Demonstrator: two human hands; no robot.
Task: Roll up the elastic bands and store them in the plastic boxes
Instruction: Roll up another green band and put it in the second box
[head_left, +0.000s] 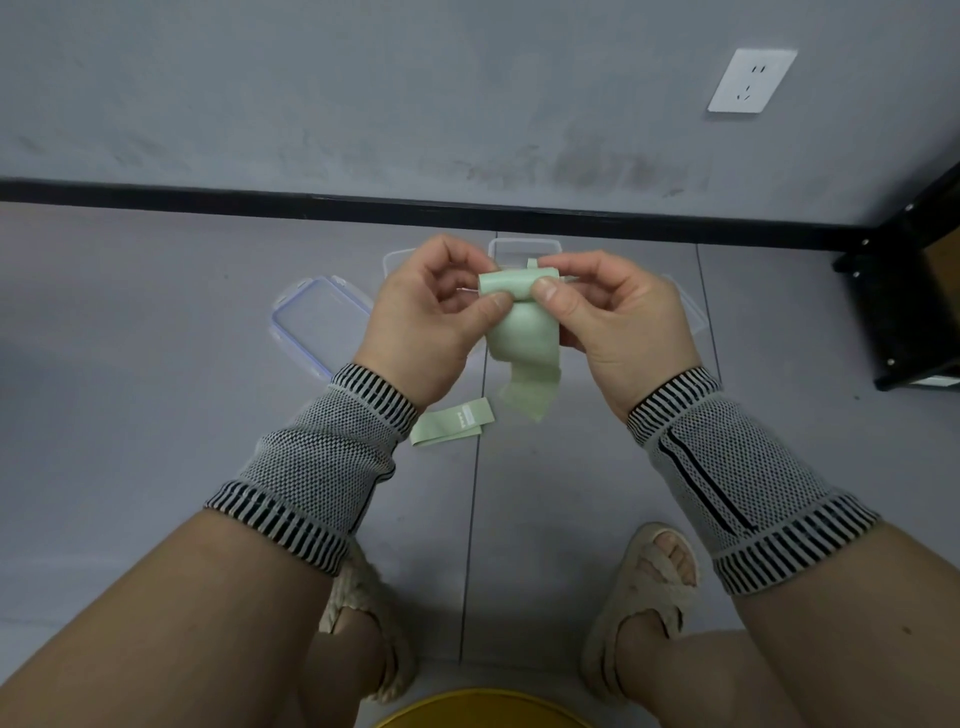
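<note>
Green band being rolled, centre of frame.

Band (524, 332) is pinched at its rolled top by left hand (431, 317) and right hand (613, 317); its tail hangs free. A second band (452, 423) lies on the floor below; boxes (524, 252) sit behind. Risk: the springy roll could uncoil if either pinch is eased.

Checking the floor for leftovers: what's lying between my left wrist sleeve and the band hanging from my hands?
In the head view, a second green elastic band lies flat on the floor there.
</note>
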